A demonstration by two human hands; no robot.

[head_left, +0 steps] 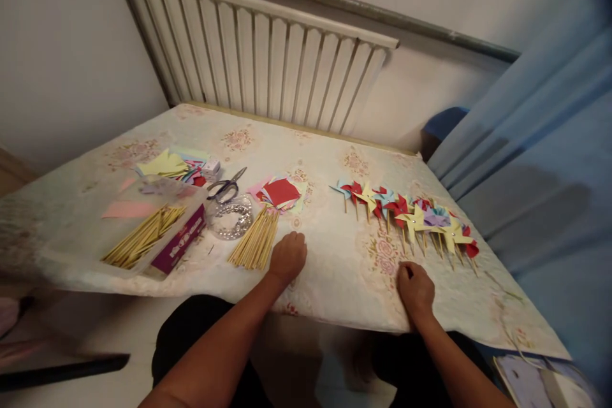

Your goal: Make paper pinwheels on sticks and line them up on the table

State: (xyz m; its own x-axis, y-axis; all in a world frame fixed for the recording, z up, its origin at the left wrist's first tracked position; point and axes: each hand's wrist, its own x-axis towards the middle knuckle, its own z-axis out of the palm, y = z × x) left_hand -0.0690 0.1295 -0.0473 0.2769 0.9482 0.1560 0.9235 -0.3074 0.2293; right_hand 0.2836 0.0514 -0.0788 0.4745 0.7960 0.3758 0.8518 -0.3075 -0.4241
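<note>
My left hand [287, 256] rests on the table near its front edge, fingers curled into a loose fist, right beside a loose bundle of wooden sticks [255, 241]. My right hand [415, 288] lies further right, fingers closed, just below a row of several paper pinwheels on sticks [411, 213]; I cannot make out anything in it. A stack of coloured paper squares [281, 193], red on top, lies behind the sticks.
Scissors [227, 186] and a clear tub of beads [230, 217] sit left of centre. A plastic box [157, 229] holds more sticks. More paper [167, 164] lies at the back left. A radiator [258, 64] stands behind the flowered tablecloth [335, 268]; a blue curtain [540, 159] hangs to the right.
</note>
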